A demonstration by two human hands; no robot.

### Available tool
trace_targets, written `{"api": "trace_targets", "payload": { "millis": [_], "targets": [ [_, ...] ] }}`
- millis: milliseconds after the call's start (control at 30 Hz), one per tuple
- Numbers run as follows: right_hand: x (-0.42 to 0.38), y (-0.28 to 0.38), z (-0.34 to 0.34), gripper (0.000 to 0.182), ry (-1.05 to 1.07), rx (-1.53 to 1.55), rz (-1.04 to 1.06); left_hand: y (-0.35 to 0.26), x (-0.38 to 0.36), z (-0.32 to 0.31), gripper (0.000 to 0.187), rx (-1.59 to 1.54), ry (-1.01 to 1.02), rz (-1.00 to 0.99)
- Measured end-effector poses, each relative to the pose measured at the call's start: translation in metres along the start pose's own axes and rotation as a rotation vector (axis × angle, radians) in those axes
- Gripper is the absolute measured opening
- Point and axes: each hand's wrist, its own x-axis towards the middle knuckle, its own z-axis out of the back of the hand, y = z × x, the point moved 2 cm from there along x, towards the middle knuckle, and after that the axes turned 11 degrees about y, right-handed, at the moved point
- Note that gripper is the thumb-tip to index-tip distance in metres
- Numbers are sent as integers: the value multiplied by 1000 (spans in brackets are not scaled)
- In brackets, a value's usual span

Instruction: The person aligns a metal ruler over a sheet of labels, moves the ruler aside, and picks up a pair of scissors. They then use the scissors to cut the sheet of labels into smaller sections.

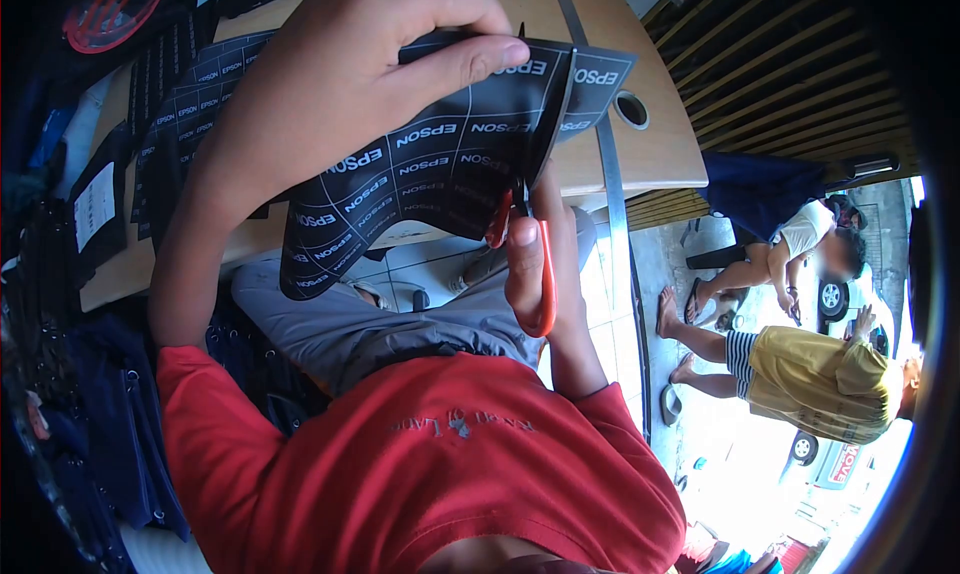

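Note:
A black sheet (430,164) printed with rows of EPSON labels hangs in front of me above the table's near edge. My left hand (430,44) pinches its upper edge between thumb and fingers. Red-handled scissors (547,274) are in my right hand (530,264), with the thumb through one loop. The dark blades point up and lie across the sheet near its right end, with a strip of labels to their right. The other fingers of my right hand are mostly hidden behind the handles and the sheet.
More EPSON sheets (200,104) lie at the left of the wooden table (640,164). A metal strip (610,194) crosses its right part, beside a round hole (631,109). Dark blue fabric (130,424) hangs at lower left. Two people are outside at right.

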Motion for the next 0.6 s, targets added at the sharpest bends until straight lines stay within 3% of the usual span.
{"api": "trace_targets", "payload": {
  "millis": [600],
  "targets": [
    [-1,6,-1,50,-46,-6,-5,-2,0,-1,18,-18,-34,9]
  ]
}}
